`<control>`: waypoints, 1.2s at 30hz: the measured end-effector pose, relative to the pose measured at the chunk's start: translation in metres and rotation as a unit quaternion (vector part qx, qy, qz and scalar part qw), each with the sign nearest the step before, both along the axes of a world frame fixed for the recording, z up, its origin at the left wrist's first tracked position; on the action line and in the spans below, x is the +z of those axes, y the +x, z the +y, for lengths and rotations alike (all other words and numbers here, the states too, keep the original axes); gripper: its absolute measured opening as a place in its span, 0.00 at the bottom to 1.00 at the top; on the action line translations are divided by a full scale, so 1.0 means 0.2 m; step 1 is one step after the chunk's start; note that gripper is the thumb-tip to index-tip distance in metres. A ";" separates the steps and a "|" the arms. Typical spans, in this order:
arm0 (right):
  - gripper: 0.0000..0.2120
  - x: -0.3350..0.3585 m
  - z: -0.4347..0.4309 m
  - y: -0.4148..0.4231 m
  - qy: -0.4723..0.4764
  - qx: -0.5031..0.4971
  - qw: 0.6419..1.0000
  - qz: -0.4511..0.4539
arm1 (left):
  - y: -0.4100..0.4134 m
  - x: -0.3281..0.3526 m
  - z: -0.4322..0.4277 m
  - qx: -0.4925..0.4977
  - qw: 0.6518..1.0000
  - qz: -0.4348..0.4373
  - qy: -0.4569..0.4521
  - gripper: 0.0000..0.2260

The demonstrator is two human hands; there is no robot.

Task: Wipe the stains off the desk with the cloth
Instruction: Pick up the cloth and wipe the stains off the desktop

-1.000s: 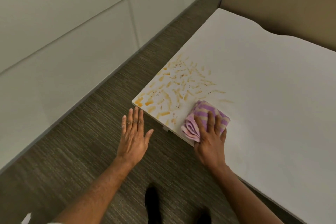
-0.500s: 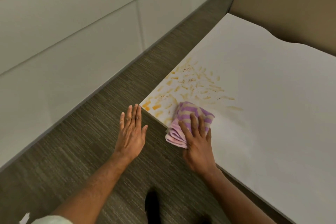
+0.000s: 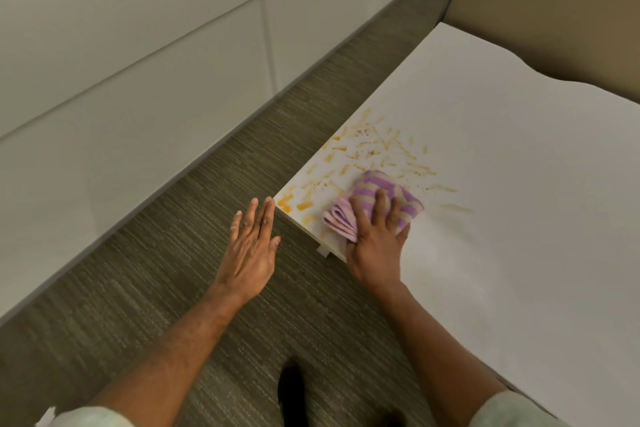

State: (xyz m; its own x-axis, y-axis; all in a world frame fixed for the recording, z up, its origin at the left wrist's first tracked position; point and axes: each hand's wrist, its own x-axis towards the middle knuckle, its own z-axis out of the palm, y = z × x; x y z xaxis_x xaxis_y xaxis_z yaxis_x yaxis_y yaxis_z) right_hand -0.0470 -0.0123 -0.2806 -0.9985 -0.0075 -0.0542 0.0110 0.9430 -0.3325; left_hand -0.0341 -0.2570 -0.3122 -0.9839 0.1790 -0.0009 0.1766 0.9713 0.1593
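**White desk, messy corner**

The white desk (image 3: 502, 184) has orange-yellow stains (image 3: 367, 152) smeared all over its near-left corner, with brownish specks mixed in. A folded purple-and-tan striped cloth (image 3: 374, 204) lies flat on the desk at the stains' near edge.

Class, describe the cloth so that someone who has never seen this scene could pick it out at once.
Start at the white desk on the right and go to its near left corner, smeared with orange stains. At the near edge of the smears, the right hand presses flat on a bunched cloth. It is the only fabric on the desk, striped purple and beige.
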 end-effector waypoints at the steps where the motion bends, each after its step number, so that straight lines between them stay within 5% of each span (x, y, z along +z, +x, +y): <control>1: 0.35 0.00 -0.04 0.01 0.007 0.019 1.000 0.001 | 0.00 0.00 0.00 -0.003 1.000 -0.001 -0.001 0.32; 8: 0.35 -0.03 -0.02 0.23 0.021 0.113 0.993 0.022 | 0.00 -0.01 -0.02 -0.011 1.000 -0.001 0.008 0.30; 17: 0.36 0.00 0.01 0.00 -0.023 -0.013 1.000 0.002 | -0.01 -0.03 -0.04 -0.017 0.999 0.008 0.039 0.31; 25: 0.34 0.00 -0.40 -0.17 -0.003 0.105 0.994 -0.001 | -0.01 0.00 -0.10 -0.002 0.998 0.003 0.058 0.32; 31: 0.35 0.02 -0.32 0.01 -0.005 0.216 0.976 -0.007 | 0.00 -0.03 -0.14 0.019 0.998 -0.016 0.053 0.32; 36: 0.36 -0.02 -0.06 0.11 -0.037 0.148 0.988 0.030 | 0.00 -0.04 -0.13 0.034 0.997 0.008 0.068 0.30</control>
